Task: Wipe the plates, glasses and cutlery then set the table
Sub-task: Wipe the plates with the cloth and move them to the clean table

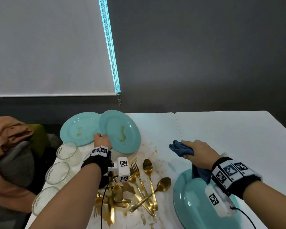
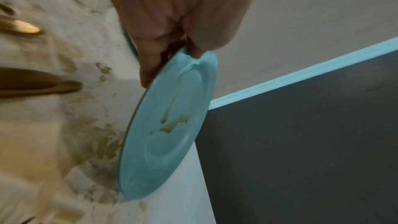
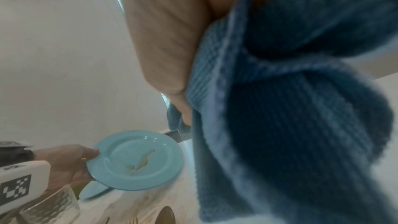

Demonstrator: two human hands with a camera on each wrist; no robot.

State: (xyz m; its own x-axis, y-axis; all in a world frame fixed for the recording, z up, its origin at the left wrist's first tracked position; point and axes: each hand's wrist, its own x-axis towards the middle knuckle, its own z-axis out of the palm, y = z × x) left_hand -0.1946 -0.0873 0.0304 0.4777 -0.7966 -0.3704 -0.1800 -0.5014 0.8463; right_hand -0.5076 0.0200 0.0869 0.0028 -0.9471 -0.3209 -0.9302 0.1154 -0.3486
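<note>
My left hand pinches the near rim of a turquoise plate smeared with yellow sauce and holds it tilted above the table; the left wrist view shows that plate edge-on, and it shows as the plate in the right wrist view. A second soiled plate lies behind it on the left. My right hand grips a bunched blue cloth above another turquoise plate at the front right. Gold forks and spoons lie in a sauce-stained heap between my arms.
Three clear glasses stand in a row along the table's left edge. Brown sauce stains spread over the white table. A pile of clothing sits off the left edge. A dark wall and a window blind rise behind.
</note>
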